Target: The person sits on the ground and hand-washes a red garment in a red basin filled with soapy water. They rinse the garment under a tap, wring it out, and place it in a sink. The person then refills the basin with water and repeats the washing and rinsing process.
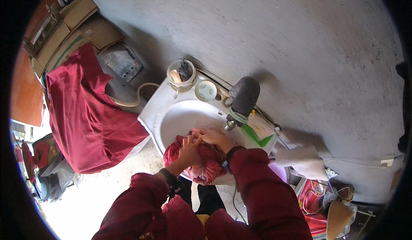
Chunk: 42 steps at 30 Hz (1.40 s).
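Note:
A bunched red cloth point(206, 172) lies over the front rim of a white ceramic washbasin point(180, 116). It looks wet. My left hand point(190, 151) grips the cloth from above, its fingers bent into the folds. Close beside it, my right hand point(215, 139) holds the far side of the same bundle, and the fingertips of both hands nearly meet. Part of the cloth is hidden beneath my hands. Just beyond my right hand, a metal tap point(229, 124) points into the basin, its body wrapped in dark padding point(244, 93) tied with pale cord.
On the basin's back ledge stand a plastic tub point(182, 84) with a dark scrubber and a small dish point(205, 91). A green tray point(257, 136) sits at right. Red fabric point(87, 117) drapes over something at left, near cardboard point(96, 32). A white cloth point(302, 161) hangs at right.

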Motion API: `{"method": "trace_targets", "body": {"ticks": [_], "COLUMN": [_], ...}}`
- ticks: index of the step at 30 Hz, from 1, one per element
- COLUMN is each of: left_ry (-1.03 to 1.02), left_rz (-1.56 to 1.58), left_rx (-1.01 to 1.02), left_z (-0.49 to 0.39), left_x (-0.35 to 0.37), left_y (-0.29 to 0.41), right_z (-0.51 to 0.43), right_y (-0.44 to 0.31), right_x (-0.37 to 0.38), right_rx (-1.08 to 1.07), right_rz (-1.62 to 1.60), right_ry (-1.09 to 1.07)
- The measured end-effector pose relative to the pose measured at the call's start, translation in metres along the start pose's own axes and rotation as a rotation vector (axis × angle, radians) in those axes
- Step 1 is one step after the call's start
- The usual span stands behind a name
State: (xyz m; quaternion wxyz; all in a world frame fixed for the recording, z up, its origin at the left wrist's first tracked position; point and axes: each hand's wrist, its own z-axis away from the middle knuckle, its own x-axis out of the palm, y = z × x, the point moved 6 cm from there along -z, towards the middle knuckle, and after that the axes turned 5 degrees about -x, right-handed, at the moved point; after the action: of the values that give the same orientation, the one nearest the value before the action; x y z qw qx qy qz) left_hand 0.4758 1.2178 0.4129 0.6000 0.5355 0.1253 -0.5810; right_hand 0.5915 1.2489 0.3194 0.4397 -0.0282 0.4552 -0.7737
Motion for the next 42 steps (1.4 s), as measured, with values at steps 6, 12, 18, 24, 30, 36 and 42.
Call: {"method": "trace_targets", "body": {"ticks": [6,12,18,24,30,36,42], "left_ry": [-0.028,-0.053,-0.022,-0.008,0.064,-0.028,0.190], "left_rz": [-0.004,-0.013,0.062,0.085,-0.116,-0.052,0.177], "left_rx": [-0.029,-0.073,-0.010,-0.007,-0.047,-0.195,-0.193], "left_z": [0.003,0.001,-0.005,-0.007,0.018,0.050,0.061], "left_x": [-0.007,-0.007,-0.001,-0.002,-0.024,-0.023,-0.024], "left_y": [0.003,0.001,-0.004,-0.004,0.007,0.002,0.002], "right_z": [-0.007,-0.031,-0.024,-0.007,0.049,0.080,0.120], "right_y": [0.025,0.046,0.041,0.000,0.004,0.042,0.010], "right_x": [0.007,0.016,0.010,-0.013,-0.035,-0.002,-0.010], "right_rx": [0.077,-0.012,-0.116,-0.040,-0.021,0.037,0.290], "right_rz": [0.059,-0.160,0.247,0.192,0.489,-0.072,0.123], "right_ry": [0.110,0.275,0.306,0.299,0.324,0.413,0.681]}}
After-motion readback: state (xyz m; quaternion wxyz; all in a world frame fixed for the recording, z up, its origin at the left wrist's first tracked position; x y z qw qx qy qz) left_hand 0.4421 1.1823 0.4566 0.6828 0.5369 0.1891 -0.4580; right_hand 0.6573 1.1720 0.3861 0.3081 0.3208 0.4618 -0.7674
